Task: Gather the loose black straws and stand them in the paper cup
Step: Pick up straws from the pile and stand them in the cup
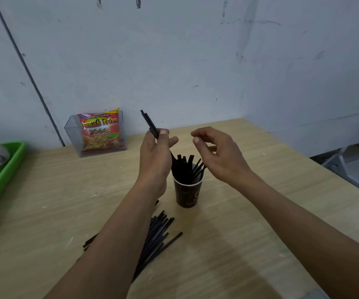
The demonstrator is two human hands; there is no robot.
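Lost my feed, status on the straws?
Left hand gripping few straws; right hand open. Cup part-filled. Loose pile remains. Nothing blocking.

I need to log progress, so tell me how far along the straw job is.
Partly done. A good bunch of black straws already stands in the paper cup. In hand: the left hand grips a few straws raised above the cup, while the right hand hovers open and empty beside it. Left: a sizeable loose pile lies on the table, partly under the left forearm.
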